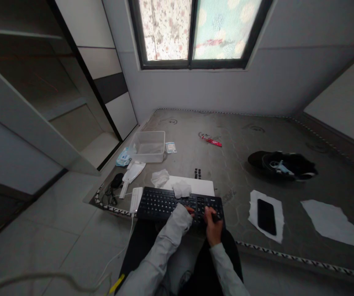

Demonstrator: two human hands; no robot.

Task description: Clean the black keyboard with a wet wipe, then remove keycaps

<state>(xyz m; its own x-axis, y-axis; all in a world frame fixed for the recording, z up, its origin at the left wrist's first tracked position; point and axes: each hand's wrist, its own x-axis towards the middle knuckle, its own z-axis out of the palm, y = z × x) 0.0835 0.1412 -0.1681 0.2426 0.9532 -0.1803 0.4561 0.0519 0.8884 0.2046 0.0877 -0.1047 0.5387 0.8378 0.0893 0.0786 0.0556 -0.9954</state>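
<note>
A black keyboard (160, 204) lies across the front edge of the covered bed, over my lap. My left hand (190, 211) rests on its right half, the fingers stretched out to the right and partly hidden by the grey sleeve. Over the number pad, my right hand (214, 230) is closed, with something small and dark at its fingers that I cannot make out. Several loose black keycaps (198, 173) lie in rows behind the keyboard. A crumpled white tissue (181, 189) touches its back edge, on a white sheet or board (203, 187).
At the left are a clear plastic box (148, 158), a white power strip (136, 200), a black mouse (117, 180) and cables. A red packet (211, 142) lies farther back. To the right are a phone (266, 217) on paper and a black cap (283, 166).
</note>
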